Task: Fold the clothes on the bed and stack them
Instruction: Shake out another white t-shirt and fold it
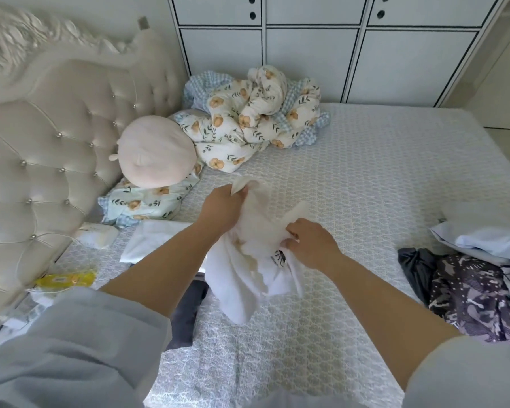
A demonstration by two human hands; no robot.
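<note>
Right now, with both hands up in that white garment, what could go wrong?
1. The white garment hangs bunched from the left hand and right hand; laid down so, it may fold crooked.
2. Its tail hangs over the dark folded piece and could drag it.

You are holding a white garment [248, 260] up off the bed [365, 172], bunched and unfolded. Your left hand [221, 206] pinches one edge at its upper end; your right hand [312, 242] grips a fold lower down, and a small dark print shows just below that hand. The rest of the cloth hangs beneath both hands, its lowest corner drooping toward the mattress. A folded white piece [150, 240] lies flat just left of your left forearm, with a dark grey piece [189, 313] under that forearm. Well to the right of your right hand sits a loose heap: a purple patterned garment [477, 295], a dark grey one [415, 266] and a pale one [489, 237] behind.
</note>
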